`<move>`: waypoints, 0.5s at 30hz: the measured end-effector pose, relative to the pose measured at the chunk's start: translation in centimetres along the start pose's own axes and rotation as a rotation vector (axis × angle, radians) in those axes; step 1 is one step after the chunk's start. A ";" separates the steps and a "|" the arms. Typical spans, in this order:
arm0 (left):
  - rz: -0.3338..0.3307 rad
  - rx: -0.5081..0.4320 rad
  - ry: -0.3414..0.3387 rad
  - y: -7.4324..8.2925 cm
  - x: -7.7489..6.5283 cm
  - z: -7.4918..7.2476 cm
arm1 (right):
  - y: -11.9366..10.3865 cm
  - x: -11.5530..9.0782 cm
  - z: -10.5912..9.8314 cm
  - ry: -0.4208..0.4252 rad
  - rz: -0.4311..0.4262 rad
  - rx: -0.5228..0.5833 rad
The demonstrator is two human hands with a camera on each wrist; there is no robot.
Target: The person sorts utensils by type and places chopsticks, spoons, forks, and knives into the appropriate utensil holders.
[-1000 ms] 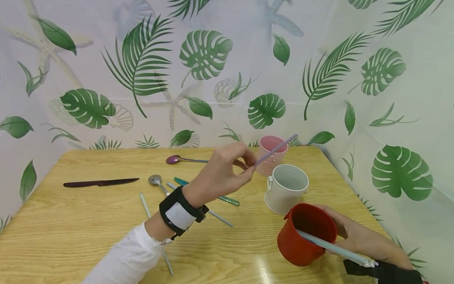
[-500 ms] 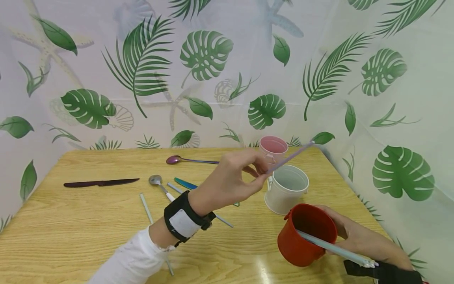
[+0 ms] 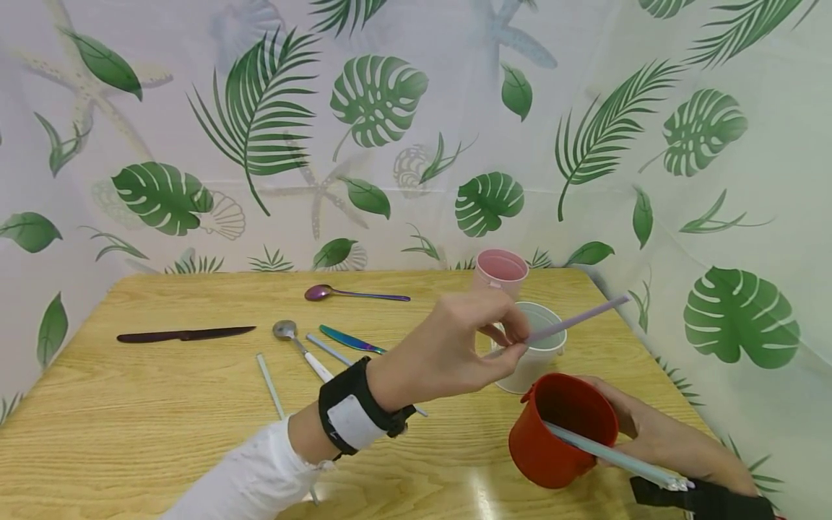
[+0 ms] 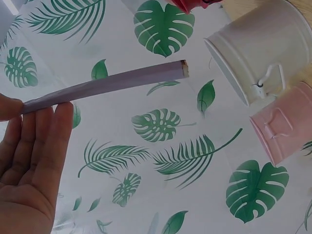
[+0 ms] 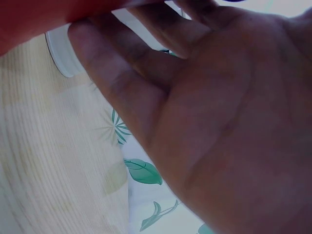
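My left hand [image 3: 455, 347] pinches a thin pale purple stick [image 3: 588, 315] between thumb and fingers, above the table in front of the cream bucket [image 3: 520, 375]. In the left wrist view the stick [image 4: 122, 80] stretches out to the right, its far end chipped and brownish. With my right hand [image 3: 663, 433] I hold a small red bucket [image 3: 542, 458] from its right side, mouth tilted up. Pale blue sticks [image 3: 611, 455] lean out of that bucket toward the right wrist. In the right wrist view the fingers [image 5: 117, 80] reach under the red bucket [image 5: 34, 22].
A pink bucket [image 3: 497, 278] stands behind the cream one. On the wooden table [image 3: 162, 419] lie a dark knife [image 3: 185, 335], a purple spoon [image 3: 357, 295], a white-handled spoon [image 3: 284, 330], a rainbow-coloured knife [image 3: 347, 339], and pale sticks [image 3: 269, 383]. Leaf-printed cloth [image 3: 403, 43] hangs behind.
My left hand has moved right and slightly down with the purple stick, from beside the pink bucket to in front of the cream one. The right hand and red bucket have stayed put.
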State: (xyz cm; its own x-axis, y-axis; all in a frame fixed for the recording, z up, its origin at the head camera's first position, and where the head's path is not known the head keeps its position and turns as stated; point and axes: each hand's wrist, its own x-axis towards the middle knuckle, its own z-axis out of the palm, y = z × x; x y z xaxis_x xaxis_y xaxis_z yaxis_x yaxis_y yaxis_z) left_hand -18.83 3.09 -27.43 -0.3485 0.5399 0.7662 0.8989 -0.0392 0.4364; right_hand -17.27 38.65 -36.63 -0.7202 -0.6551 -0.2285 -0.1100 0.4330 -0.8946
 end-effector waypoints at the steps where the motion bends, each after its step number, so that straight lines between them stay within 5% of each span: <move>1: 0.008 -0.002 -0.004 0.2 0.1 0.1 | 0.0 0.0 0.0 -0.003 -0.001 0.003; 15: 0.083 -0.043 -0.056 2.1 1.1 1.3 | -0.2 0.1 0.0 -0.044 -0.009 0.059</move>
State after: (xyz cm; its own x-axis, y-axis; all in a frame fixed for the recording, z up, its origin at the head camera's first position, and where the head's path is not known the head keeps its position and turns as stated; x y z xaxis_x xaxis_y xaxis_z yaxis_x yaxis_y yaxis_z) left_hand -16.96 4.70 -26.29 -0.2572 0.5792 0.7736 0.9113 -0.1211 0.3936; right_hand -17.28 38.50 -36.49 -0.6887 -0.6858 -0.2353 -0.0751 0.3903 -0.9176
